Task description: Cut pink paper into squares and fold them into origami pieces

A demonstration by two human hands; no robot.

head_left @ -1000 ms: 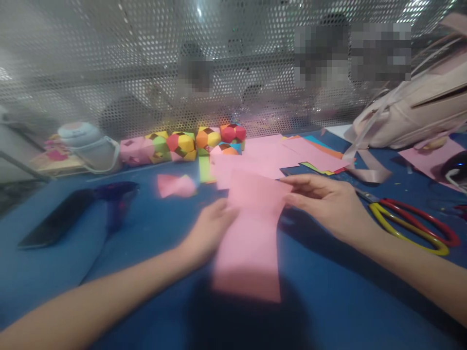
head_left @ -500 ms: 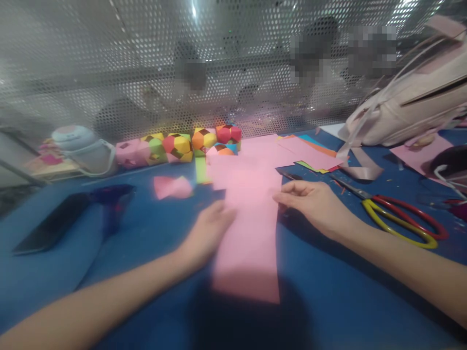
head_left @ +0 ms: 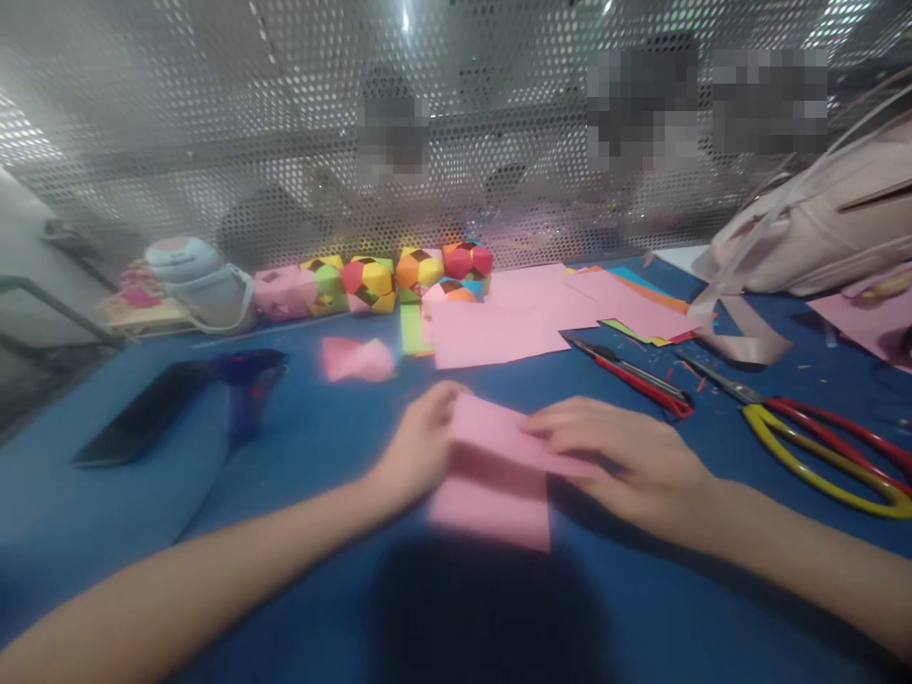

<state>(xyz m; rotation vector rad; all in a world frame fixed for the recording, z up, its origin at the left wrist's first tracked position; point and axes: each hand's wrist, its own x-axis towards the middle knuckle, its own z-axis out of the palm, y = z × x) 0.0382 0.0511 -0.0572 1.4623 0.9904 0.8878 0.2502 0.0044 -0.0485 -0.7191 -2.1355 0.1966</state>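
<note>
A strip of pink paper [head_left: 491,508] lies on the blue table, its far part bent up and over toward me. My left hand [head_left: 420,442] grips the paper's left edge, fingers closed near the bend. My right hand [head_left: 617,456] holds the folded-over part at its right side, fingers above and thumb below. Beyond the hands rests a larger sheet of pink paper [head_left: 499,334]. A red utility knife [head_left: 634,375] and scissors [head_left: 812,446] with red and yellow handles lie to the right of my right hand.
Folded coloured paper balls [head_left: 370,283] line the back beside a pale bottle [head_left: 203,285]. At left are a phone [head_left: 142,413], a dark blue glue gun [head_left: 246,385] and a small pink paper piece [head_left: 358,359]. A pink bag [head_left: 819,228] stands back right, before a perforated metal panel [head_left: 285,114].
The pink strip lay flat and long before; now its far end is lifted and folded back toward me. My right hand has moved onto the folded part. The view has shifted slightly.
</note>
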